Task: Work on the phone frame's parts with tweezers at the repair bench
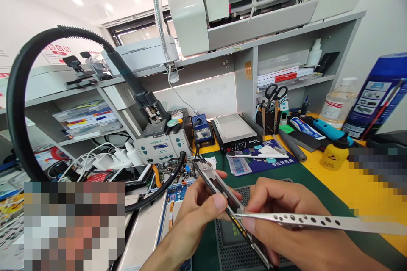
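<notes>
My left hand (201, 211) grips an opened phone (219, 184) by its upper part, thumb along the near edge. The phone is tilted, with its slim side and bare inner parts toward me. In my right hand (282, 199) is a pair of silver tweezers (352, 223) with a row of round holes. The tips are at the phone's edge, close to my left thumb; whether they pinch a part is too small to tell. My right fingers cover some of the phone's lower half. Below lies a grey honeycomb-patterned pad (223, 250) on a green mat (206, 243).
A hot-air station (162, 146) with a thick black hose (15, 89) stands at left. Behind the hands is a heating plate (235, 129). A yellow bottle (333, 154), glue tube (307, 128) and clear bottle (332, 108) stand right. Circuit boards (178, 178) lie left.
</notes>
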{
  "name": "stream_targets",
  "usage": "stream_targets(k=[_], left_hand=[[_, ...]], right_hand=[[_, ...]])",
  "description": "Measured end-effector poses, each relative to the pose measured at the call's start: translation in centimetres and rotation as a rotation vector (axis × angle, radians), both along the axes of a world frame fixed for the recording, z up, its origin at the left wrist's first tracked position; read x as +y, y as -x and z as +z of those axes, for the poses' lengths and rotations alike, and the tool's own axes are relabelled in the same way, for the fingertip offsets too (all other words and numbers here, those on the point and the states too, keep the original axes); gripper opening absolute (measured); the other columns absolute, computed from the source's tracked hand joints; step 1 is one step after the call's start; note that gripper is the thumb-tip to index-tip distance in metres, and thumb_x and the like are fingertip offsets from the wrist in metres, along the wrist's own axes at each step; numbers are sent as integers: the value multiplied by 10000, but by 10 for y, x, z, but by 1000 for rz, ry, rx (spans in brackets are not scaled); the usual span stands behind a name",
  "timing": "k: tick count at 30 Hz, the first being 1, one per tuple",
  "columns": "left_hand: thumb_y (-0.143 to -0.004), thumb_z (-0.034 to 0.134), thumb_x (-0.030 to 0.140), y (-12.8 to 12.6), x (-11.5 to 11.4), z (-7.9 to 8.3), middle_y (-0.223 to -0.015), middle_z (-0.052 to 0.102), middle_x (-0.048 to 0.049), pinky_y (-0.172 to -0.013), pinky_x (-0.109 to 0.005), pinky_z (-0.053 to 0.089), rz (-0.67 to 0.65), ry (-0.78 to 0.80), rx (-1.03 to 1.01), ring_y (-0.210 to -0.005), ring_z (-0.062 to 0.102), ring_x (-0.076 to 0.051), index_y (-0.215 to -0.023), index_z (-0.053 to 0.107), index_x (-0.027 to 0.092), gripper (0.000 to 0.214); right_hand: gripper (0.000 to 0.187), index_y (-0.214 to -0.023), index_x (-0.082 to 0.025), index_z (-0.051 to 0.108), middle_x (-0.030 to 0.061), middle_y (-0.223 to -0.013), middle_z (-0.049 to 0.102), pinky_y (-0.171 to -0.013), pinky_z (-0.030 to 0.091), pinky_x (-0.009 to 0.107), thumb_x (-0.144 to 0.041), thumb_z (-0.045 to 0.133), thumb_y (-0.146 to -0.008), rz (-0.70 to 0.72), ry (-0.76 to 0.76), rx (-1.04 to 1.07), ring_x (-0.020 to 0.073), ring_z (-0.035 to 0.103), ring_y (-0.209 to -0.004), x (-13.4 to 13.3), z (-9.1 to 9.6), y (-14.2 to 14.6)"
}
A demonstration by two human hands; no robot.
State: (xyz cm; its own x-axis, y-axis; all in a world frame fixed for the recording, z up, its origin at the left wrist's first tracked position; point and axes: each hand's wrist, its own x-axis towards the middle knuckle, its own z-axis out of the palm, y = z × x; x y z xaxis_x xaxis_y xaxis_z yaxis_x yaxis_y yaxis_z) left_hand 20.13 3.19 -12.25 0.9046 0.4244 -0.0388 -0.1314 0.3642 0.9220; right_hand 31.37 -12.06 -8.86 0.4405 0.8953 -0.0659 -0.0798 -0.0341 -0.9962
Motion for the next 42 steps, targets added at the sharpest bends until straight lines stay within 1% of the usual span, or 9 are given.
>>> stream_targets(k=[5, 12, 15, 22, 26, 32, 36, 39, 42], left_hand=[[-709, 854, 514, -1, 2, -2, -1004, 766, -120, -700, -324, 514, 1, -16, 8, -975, 711, -307, -1186, 615, 180, 629], [-747, 814, 531, -1, 5, -7, -1032, 753, -131, -815, -384, 513, -37, -42, -11, -984, 699, -311, -1231, 569, 169, 652], [-762, 802, 523, -1, 6, -9, -1037, 745, -130, -822, -386, 509, -45, -45, -17, -982, 691, -303, -1238, 564, 169, 639], [-756, 808, 527, -1, 7, -11, -1025, 741, -125, -847, -395, 499, -13, -31, 7, -994, 676, -303, -1241, 571, 174, 645], [-752, 818, 511, -1, 7, -11, -1011, 747, -127, -831, -386, 520, -4, -9, -7, -972, 689, -298, -1225, 585, 171, 627], [-771, 816, 474, -2, 4, -7, -1000, 739, -126, -766, -396, 568, 12, 26, -51, -919, 711, -293, -1207, 588, 168, 579], [-817, 789, 435, -5, 2, -4, -1000, 741, -111, -830, -425, 576, 62, 43, -95, -964, 727, -306, -1196, 580, 170, 507], [-837, 769, 435, -8, 4, -5, -1002, 749, -112, -859, -441, 579, 117, 14, -103, -942, 744, -301, -1210, 558, 159, 510], [-847, 757, 440, -12, 8, -8, -1010, 761, -130, -833, -422, 593, 180, -38, -118, -900, 756, -283, -1213, 537, 148, 518]], right_hand=[[339, -732, -201, 542, -59, -555, 511, -435, 371, 175, -462, 720, -852, 35, -23, -14, 79, 447, -454, 0, -5, -1], [330, -712, -199, 545, -55, -565, 520, -453, 389, 188, -443, 726, -842, 1, -24, -39, 86, 467, -465, 0, -2, -1], [314, -722, -203, 540, -58, -564, 516, -457, 386, 186, -425, 716, -858, 39, -47, -48, 88, 459, -474, -1, -3, -3], [311, -707, -201, 539, -60, -558, 511, -483, 402, 198, -407, 745, -817, 24, -5, -32, 94, 459, -492, -3, 2, -2], [309, -701, -203, 528, -55, -574, 522, -485, 399, 205, -398, 726, -837, 31, -24, -50, 97, 466, -497, -2, 0, -3], [305, -702, -200, 522, -54, -540, 548, -491, 392, 214, -379, 718, -851, -20, -94, -68, 98, 486, -465, 2, -10, -11], [317, -705, -200, 525, -56, -477, 546, -526, 395, 231, -396, 672, -907, -118, -195, -108, 103, 470, -454, 7, -12, -23], [327, -708, -203, 532, -58, -480, 550, -540, 403, 246, -413, 662, -922, -173, -245, -135, 108, 473, -455, 11, -14, -31], [277, -762, -205, 548, -63, -526, 548, -513, 405, 254, -402, 651, -928, -229, -243, -133, 114, 477, -460, 17, -18, -39]])
